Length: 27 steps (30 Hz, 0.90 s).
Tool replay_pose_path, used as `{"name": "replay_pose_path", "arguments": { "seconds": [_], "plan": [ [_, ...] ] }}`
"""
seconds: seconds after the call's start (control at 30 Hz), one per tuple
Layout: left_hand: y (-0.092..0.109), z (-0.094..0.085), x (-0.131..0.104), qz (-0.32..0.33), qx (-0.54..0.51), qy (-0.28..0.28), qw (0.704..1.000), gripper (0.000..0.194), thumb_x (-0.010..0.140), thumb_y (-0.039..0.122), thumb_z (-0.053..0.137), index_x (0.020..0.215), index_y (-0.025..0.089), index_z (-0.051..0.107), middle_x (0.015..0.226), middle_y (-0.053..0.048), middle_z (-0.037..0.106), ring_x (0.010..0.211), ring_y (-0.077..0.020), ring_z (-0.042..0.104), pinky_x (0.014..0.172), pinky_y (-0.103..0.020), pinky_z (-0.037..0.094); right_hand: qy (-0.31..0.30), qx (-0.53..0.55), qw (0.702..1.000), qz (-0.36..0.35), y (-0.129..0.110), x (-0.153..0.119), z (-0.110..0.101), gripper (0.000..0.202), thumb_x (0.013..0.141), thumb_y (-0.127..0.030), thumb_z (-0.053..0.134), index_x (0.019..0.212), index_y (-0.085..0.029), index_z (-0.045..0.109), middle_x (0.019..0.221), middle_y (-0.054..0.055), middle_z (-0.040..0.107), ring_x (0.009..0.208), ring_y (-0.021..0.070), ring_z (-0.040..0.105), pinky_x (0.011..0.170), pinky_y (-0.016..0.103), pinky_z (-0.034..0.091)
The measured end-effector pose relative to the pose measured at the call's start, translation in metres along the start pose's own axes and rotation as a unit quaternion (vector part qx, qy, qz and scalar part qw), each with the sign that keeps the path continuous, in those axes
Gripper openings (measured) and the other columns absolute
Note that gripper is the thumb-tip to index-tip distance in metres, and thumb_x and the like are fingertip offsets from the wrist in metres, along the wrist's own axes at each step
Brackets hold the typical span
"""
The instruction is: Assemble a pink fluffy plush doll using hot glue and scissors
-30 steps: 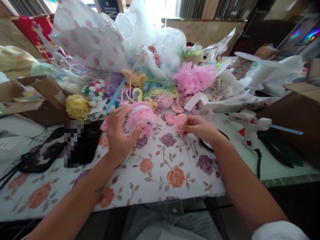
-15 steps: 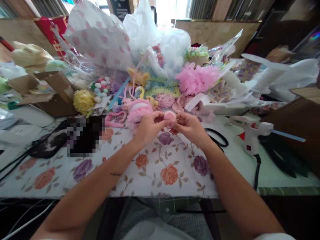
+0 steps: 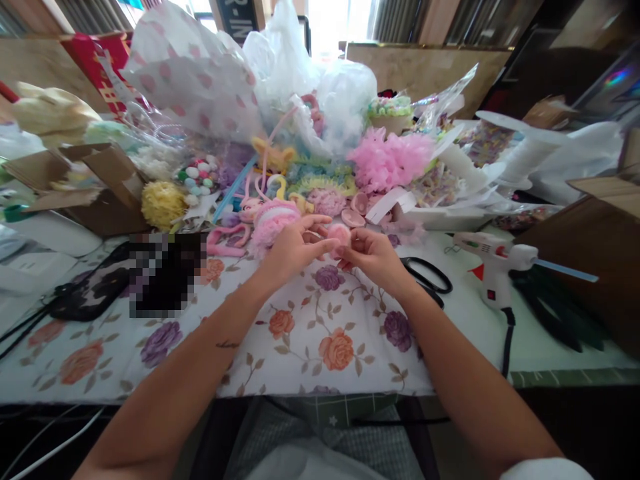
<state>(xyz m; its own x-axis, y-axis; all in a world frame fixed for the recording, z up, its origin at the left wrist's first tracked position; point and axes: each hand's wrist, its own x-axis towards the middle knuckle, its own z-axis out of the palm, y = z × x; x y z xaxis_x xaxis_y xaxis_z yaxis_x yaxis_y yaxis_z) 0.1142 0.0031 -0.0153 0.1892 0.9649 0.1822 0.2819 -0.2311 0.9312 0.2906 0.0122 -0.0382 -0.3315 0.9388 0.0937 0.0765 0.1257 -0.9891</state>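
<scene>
Pink puff is over the flowered tabletop, pinched between the thumb and fingers of the right hand. The left hand has its fingers parted, with its thumb at the puff's edge. A pink fluffy bundle lies just beside the left hand; black scissor handles lie near the right wrist.

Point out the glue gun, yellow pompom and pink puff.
Glue gun (image 3: pixel 497 279): head view, on its handle.
Yellow pompom (image 3: pixel 163 205): head view, on its front.
Pink puff (image 3: pixel 339 233): head view, on its upper part.
</scene>
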Motion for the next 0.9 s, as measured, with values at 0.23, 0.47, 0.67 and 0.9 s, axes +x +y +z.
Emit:
{"name": "replay_pose_path", "arguments": {
  "seconds": [0.23,0.47,0.67,0.9],
  "plan": [
    [0.005,-0.011,0.0,0.079,0.096,-0.024,0.992,0.022,0.082,0.032,0.063,0.095,0.018,0.074,0.088,-0.004,0.071,0.076,-0.0157,0.064,0.069,-0.026,0.052,-0.041,-0.017,0.999,-0.017,-0.001,-0.002,0.003,0.037,0.073,-0.052,0.073,0.082,-0.017,0.065,0.076,0.003,0.069,0.068,0.0164,0.065,0.064,0.029,0.055],
    [0.002,0.002,-0.003,0.098,0.132,0.047,0.985,0.015,0.083,0.023,0.059,0.082,0.017,0.072,0.08,-0.004,0.07,0.07,-0.0156,0.062,0.07,-0.029,0.05,-0.033,0.036,0.998,0.042,0.002,-0.003,0.01,0.04,0.062,-0.052,0.081,0.073,-0.016,0.067,0.067,0.003,0.07,0.064,0.0186,0.068,0.065,0.031,0.059],
    [-0.003,0.013,-0.002,0.147,0.181,0.107,0.967,0.015,0.084,0.019,0.057,0.077,0.017,0.071,0.077,-0.004,0.067,0.075,-0.0165,0.061,0.074,-0.03,0.05,-0.007,0.117,0.991,0.07,0.007,-0.005,0.02,0.046,0.059,-0.055,0.082,0.074,-0.015,0.066,0.064,0.003,0.069,0.06,0.0185,0.07,0.06,0.03,0.061],
    [0.001,-0.01,0.004,0.013,-0.103,0.046,0.994,0.034,0.088,0.041,0.057,0.111,0.017,0.065,0.097,-0.008,0.07,0.066,-0.0116,0.062,0.056,-0.023,0.053,-0.028,0.154,0.985,0.068,-0.001,0.0,0.006,0.044,0.061,-0.043,0.085,0.087,-0.018,0.061,0.069,0.001,0.071,0.06,0.0124,0.067,0.06,0.024,0.057]
  ]
}}
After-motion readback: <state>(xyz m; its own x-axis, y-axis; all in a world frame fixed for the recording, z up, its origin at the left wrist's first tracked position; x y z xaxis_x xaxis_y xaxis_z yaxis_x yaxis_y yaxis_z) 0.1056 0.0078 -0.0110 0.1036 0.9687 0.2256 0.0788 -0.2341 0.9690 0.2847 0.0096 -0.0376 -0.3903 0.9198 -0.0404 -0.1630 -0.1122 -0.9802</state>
